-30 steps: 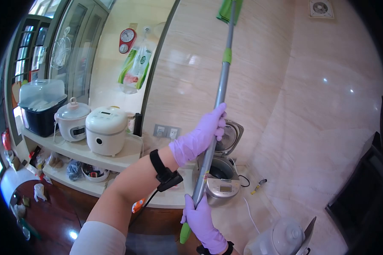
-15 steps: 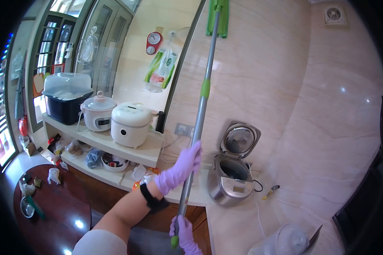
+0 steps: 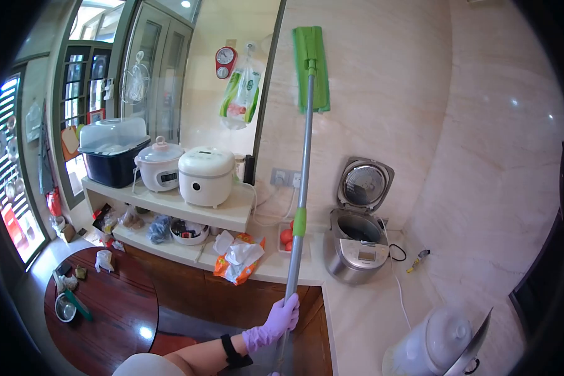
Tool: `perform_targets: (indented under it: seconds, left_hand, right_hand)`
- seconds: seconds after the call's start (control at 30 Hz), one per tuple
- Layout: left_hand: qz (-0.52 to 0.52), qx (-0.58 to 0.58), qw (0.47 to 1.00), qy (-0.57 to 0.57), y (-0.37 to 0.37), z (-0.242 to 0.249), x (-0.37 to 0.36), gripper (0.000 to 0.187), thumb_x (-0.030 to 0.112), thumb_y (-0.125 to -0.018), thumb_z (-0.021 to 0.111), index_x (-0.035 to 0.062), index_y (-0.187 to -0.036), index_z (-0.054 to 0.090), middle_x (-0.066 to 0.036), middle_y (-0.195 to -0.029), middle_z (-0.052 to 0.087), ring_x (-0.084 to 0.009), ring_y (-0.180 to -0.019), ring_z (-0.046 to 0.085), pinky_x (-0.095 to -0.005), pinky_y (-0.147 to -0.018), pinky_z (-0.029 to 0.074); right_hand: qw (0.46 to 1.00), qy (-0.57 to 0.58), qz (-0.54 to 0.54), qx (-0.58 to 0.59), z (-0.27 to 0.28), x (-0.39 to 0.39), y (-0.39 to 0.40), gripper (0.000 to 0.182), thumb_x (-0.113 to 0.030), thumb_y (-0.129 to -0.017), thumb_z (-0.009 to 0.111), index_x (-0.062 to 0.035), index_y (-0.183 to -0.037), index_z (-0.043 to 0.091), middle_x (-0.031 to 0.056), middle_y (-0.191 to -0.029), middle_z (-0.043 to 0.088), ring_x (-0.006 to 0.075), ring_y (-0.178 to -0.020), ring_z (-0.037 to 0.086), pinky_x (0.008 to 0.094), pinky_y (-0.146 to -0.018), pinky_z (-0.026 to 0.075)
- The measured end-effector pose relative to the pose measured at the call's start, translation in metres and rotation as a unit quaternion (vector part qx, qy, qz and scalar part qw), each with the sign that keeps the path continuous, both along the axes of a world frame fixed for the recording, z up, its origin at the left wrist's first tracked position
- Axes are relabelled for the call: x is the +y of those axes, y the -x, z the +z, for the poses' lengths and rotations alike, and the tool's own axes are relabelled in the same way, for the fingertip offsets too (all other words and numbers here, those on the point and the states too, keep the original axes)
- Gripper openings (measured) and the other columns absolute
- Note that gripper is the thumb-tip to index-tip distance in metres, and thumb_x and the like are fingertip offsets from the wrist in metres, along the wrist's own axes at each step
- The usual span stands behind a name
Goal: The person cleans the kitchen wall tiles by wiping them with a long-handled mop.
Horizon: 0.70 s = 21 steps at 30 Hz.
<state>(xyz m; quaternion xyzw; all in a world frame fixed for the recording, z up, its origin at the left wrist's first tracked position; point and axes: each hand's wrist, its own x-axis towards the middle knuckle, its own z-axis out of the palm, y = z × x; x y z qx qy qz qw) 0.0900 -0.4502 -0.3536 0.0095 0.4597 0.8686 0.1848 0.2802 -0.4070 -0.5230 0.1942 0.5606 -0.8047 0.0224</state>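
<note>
A flat mop with a grey pole point(image 3: 305, 163) and a green pad point(image 3: 311, 69) reaches up against the marble wall. The pad lies against the wall, tilted slightly. My left hand point(image 3: 281, 321), in a purple glove, is closed around the lower pole, with a black band on that wrist. Of my right hand point(image 3: 274, 374) only a sliver of glove shows beside the pole at the bottom edge; its fingers are hidden. Behind the pole, red round items in a clear box point(image 3: 286, 238) sit on the counter, near an orange packet with white tissue point(image 3: 239, 255).
An open-lidded rice cooker point(image 3: 357, 241) stands right of the pole. A white lidded container point(image 3: 442, 341) is at the lower right. On the left shelf are a white cooker point(image 3: 205, 178), a smaller pot point(image 3: 159, 166) and a dark bin point(image 3: 113, 164). A round table point(image 3: 119, 294) stands lower left.
The mop pad has come down the wall, fully into view. My left hand has moved lower with the pole, and my right hand has mostly dropped out of view.
</note>
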Motion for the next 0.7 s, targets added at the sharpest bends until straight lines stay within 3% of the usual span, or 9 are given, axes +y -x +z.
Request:
perform_targets:
  seconds: [0.07, 0.17, 0.27, 0.43, 0.5, 0.53, 0.7]
  left_hand:
    - [-0.011, 0.011, 1.000, -0.004, 0.014, 0.019, 0.009, 0.031, 0.037, -0.090, 0.051, 0.0139, -0.072, 0.041, 0.006, -0.050, 0.032, -0.0057, -0.036, 0.031, -0.0229, -0.034, 0.024]
    - [-0.023, 0.034, 0.999, -0.014, 0.041, 0.050, 0.028, 0.031, 0.038, -0.089, 0.052, 0.0142, -0.072, 0.041, 0.006, -0.051, 0.033, -0.0053, -0.035, 0.031, -0.0225, -0.033, 0.024]
    - [-0.032, 0.058, 0.998, -0.014, 0.063, 0.082, 0.050, 0.033, 0.040, -0.089, 0.053, 0.0142, -0.072, 0.042, 0.006, -0.051, 0.034, -0.0052, -0.035, 0.031, -0.0224, -0.033, 0.024]
    - [-0.017, 0.112, 0.994, 0.004, 0.088, 0.113, 0.089, 0.035, 0.043, -0.087, 0.054, 0.0149, -0.071, 0.041, 0.008, -0.048, 0.031, -0.0055, -0.033, 0.028, -0.0229, -0.032, 0.023]
    - [-0.034, 0.135, 0.990, -0.004, 0.100, 0.118, 0.105, 0.035, 0.044, -0.087, 0.054, 0.0148, -0.071, 0.042, 0.007, -0.048, 0.032, -0.0053, -0.033, 0.028, -0.0230, -0.031, 0.024]
    - [-0.044, 0.135, 0.990, -0.004, 0.105, 0.122, 0.112, 0.035, 0.044, -0.087, 0.054, 0.0148, -0.071, 0.042, 0.007, -0.048, 0.032, -0.0053, -0.033, 0.028, -0.0230, -0.031, 0.024]
    - [-0.076, 0.145, 0.986, 0.017, 0.122, 0.140, 0.144, 0.036, 0.044, -0.086, 0.055, 0.0130, -0.073, 0.045, 0.005, -0.050, 0.036, -0.0065, -0.034, 0.033, -0.0234, -0.031, 0.026]
  right_hand:
    - [0.998, 0.015, -0.055, 0.005, 0.035, 0.004, 0.015, 0.031, -0.033, -0.094, 0.043, -0.0098, -0.076, 0.054, -0.0021, -0.053, 0.048, 0.0079, -0.038, 0.041, 0.0229, -0.036, 0.032]
    - [0.995, -0.077, -0.014, 0.068, 0.061, 0.023, 0.043, 0.033, -0.035, -0.094, 0.043, -0.0098, -0.075, 0.053, -0.0031, -0.052, 0.046, 0.0072, -0.038, 0.040, 0.0221, -0.035, 0.032]
    - [0.996, -0.018, -0.040, 0.074, 0.094, 0.034, 0.071, 0.035, -0.037, -0.094, 0.043, -0.0099, -0.074, 0.053, -0.0035, -0.051, 0.044, 0.0061, -0.038, 0.039, 0.0213, -0.034, 0.031]
    - [0.993, -0.037, -0.067, 0.090, 0.132, 0.053, 0.098, 0.039, -0.039, -0.094, 0.041, -0.0099, -0.072, 0.052, -0.0032, -0.050, 0.044, 0.0070, -0.036, 0.038, 0.0218, -0.033, 0.030]
    - [0.990, -0.048, -0.088, 0.096, 0.138, 0.063, 0.106, 0.036, -0.037, -0.094, 0.042, -0.0096, -0.072, 0.052, -0.0025, -0.050, 0.044, 0.0076, -0.036, 0.039, 0.0224, -0.033, 0.031]
    - [0.992, -0.031, -0.057, 0.109, 0.121, 0.080, 0.122, 0.039, -0.042, -0.093, 0.041, -0.0059, -0.081, 0.049, 0.0027, -0.051, 0.045, 0.0117, -0.037, 0.042, 0.0256, -0.036, 0.037]
    - [0.989, -0.015, -0.085, 0.120, 0.127, 0.101, 0.144, 0.042, -0.045, -0.092, 0.042, -0.0066, -0.079, 0.050, 0.0016, -0.050, 0.045, 0.0108, -0.036, 0.041, 0.0251, -0.036, 0.035]
